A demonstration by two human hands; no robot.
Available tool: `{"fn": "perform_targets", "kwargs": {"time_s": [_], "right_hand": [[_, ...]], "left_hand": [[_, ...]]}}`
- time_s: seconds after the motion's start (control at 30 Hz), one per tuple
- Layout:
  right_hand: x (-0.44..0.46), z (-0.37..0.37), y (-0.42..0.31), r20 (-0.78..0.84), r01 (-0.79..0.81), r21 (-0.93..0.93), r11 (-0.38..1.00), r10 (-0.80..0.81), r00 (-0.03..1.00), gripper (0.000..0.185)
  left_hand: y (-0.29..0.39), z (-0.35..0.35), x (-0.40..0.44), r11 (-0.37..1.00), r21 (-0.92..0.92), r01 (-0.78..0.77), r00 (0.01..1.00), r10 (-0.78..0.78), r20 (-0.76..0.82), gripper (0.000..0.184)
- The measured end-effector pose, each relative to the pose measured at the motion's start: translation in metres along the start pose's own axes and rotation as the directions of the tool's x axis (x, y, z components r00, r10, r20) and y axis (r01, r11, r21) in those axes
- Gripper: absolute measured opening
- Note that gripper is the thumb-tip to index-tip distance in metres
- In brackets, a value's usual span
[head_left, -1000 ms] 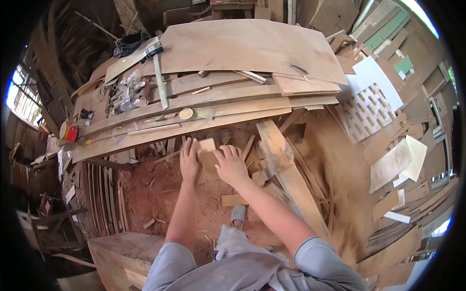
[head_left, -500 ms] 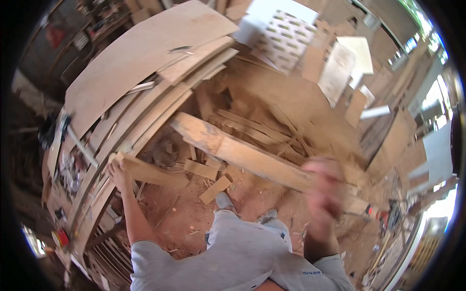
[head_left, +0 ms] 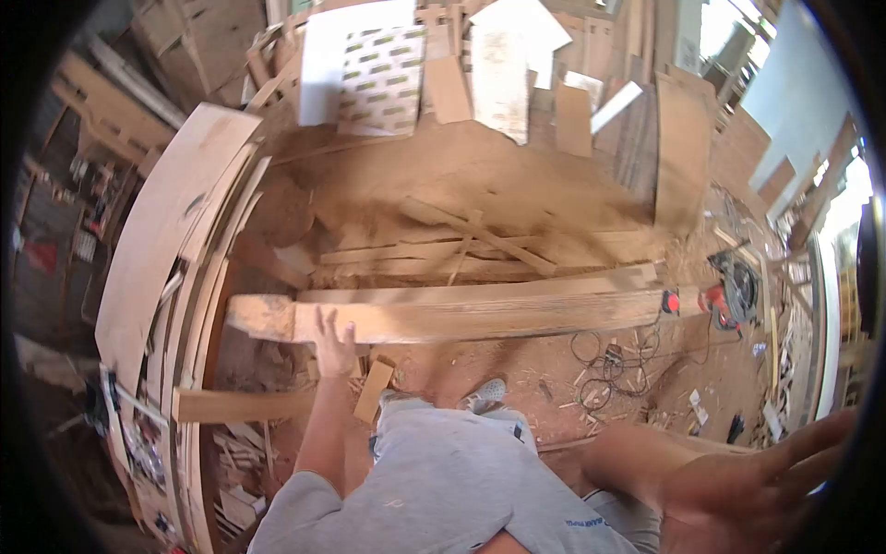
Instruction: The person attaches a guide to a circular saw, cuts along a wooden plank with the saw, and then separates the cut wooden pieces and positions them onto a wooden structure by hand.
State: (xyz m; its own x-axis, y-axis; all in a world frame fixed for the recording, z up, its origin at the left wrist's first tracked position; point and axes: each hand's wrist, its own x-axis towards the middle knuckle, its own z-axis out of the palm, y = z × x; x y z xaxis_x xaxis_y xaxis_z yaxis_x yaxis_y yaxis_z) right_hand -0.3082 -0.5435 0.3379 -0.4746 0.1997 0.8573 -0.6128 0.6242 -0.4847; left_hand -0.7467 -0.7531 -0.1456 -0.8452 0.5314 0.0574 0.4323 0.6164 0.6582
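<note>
A long, thick wooden beam (head_left: 480, 319) lies across the view in front of me, its left end rough and worn. My left hand (head_left: 334, 351) is at the beam's near side towards that end, fingers spread and seemingly touching the wood. My right hand (head_left: 775, 480) is close to the camera at the lower right, away from the beam. Its fingers look stretched out, somewhat blurred, with nothing visible in them. A short wooden board (head_left: 240, 406) juts out from the stack left of my left hand. A small wood offcut (head_left: 373, 390) lies near my feet.
A tall stack of sheets and planks (head_left: 171, 231) stands at left. A red power tool (head_left: 715, 300) with a coiled black cable (head_left: 595, 369) is by the beam's right end. Loose strips (head_left: 480, 240) lie behind the beam. Wood scraps litter the floor; panels (head_left: 383, 78) lean at the back.
The view has turned right. My left hand has left the short board on the stack and is now at the beam. My right hand has moved from the beam to the lower right.
</note>
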Motion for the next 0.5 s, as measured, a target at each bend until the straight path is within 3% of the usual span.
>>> {"fn": "perform_targets", "kwargs": {"time_s": [0.1, 0.2, 0.3, 0.43, 0.5], "right_hand": [[-0.025, -0.056, -0.007, -0.112, 0.065, -0.026, 0.998, -0.067, 0.991, 0.054], [-0.043, -0.108, -0.011, -0.192, 0.132, -0.033, 0.991, -0.136, 0.972, 0.054], [-0.058, -0.152, -0.016, -0.267, 0.18, -0.045, 0.983, -0.186, 0.946, 0.055], [-0.071, -0.201, -0.001, -0.368, 0.304, -0.007, 0.953, -0.285, 0.885, 0.057], [-0.075, -0.225, 0.018, -0.438, 0.436, 0.086, 0.896, -0.359, 0.824, 0.058]], "left_hand": [[0.076, 0.088, -0.013, 0.987, -0.076, -0.142, 0.977, 0.152, 0.149, 0.055], [0.15, 0.164, -0.032, 0.931, -0.143, -0.336, 0.894, 0.363, 0.262, 0.053], [0.247, 0.195, -0.057, 0.911, -0.198, -0.361, 0.782, 0.411, 0.469, 0.049], [0.336, 0.249, -0.075, 0.86, -0.398, -0.32, 0.583, 0.51, 0.633, 0.042], [0.38, 0.279, -0.082, 0.801, -0.415, -0.431, 0.505, 0.595, 0.625, 0.041]]}}
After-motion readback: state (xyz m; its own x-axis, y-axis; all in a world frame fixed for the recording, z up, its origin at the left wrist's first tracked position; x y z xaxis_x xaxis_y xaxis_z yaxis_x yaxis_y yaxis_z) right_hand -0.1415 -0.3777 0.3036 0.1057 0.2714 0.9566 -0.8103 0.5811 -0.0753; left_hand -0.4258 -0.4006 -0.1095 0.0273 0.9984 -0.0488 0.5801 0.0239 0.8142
